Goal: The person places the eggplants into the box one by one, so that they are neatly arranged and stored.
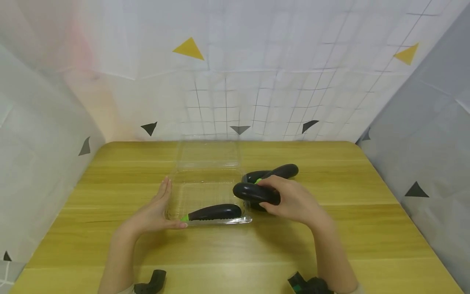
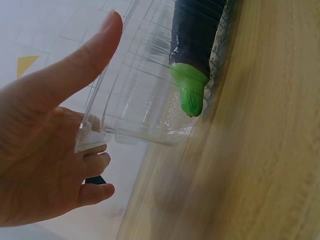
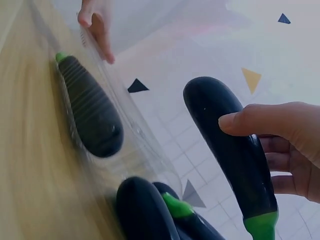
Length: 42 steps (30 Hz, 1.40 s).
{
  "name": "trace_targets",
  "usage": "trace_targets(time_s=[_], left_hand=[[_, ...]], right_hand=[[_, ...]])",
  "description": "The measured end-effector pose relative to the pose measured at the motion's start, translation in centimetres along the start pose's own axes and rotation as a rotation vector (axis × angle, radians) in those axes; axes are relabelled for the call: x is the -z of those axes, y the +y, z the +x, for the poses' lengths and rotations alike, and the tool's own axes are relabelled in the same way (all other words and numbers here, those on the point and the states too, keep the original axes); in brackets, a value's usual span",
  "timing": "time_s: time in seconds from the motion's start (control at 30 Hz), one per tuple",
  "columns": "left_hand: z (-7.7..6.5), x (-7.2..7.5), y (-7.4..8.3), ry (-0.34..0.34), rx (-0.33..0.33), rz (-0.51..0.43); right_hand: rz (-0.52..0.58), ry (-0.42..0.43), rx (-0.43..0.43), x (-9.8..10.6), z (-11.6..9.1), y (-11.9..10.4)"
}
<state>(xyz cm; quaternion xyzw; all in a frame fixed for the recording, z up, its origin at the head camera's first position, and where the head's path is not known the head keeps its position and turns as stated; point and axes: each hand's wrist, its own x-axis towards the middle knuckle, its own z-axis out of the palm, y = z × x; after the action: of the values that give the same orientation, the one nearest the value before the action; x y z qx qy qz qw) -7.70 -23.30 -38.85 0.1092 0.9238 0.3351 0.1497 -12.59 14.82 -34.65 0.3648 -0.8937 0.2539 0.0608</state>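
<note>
A clear plastic clamshell box (image 1: 202, 188) lies with its lid (image 1: 209, 153) folded back. Inside, along the front wall, rests one dark eggplant (image 1: 216, 211), its green stem (image 2: 187, 90) toward the left. My left hand (image 1: 158, 212) touches the box's left front corner, fingers extended along the side and thumb by the front rim. With my right hand (image 1: 293, 200) I grip another eggplant (image 3: 225, 145) between thumb and fingers. It is raised over the box's right edge, rounded end pointing left in the head view.
More eggplants lie beside the box's right side, including one at the back (image 1: 286, 170) and one nearer the front (image 3: 142, 210), partly hidden by my right hand. The wooden table (image 1: 227, 253) meets white sheeting (image 1: 165, 98) behind and at both sides.
</note>
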Motion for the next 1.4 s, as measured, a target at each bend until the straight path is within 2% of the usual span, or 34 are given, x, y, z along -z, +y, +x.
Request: trace_targets(time_s=[0.27, 0.47, 0.9, 1.13, 1.27, 1.4], left_hand=[[0.0, 0.1, 0.1, -0.001, -0.001, 0.0], [0.0, 0.2, 0.1, -0.003, -0.003, -0.011], [-0.1, 0.0, 0.1, -0.002, 0.008, -0.014], [-0.1, 0.0, 0.1, 0.001, 0.001, -0.004], [0.0, 0.0, 0.0, 0.004, 0.0, -0.002], [0.1, 0.0, 0.0, 0.004, 0.003, -0.004]], right_hand=[[0.025, -0.023, 0.002, -0.8, 1.8, -0.6], [0.054, -0.005, 0.038, -1.4, 2.9, -0.9], [0.078, 0.012, 0.053, -3.6, 4.0, -1.6], [0.13, 0.027, 0.063, -5.2, 4.6, -2.2], [0.149, 0.04, 0.084, -6.0, 5.0, -2.6], [0.153, 0.079, 0.155, -6.7, 5.2, -2.8]])
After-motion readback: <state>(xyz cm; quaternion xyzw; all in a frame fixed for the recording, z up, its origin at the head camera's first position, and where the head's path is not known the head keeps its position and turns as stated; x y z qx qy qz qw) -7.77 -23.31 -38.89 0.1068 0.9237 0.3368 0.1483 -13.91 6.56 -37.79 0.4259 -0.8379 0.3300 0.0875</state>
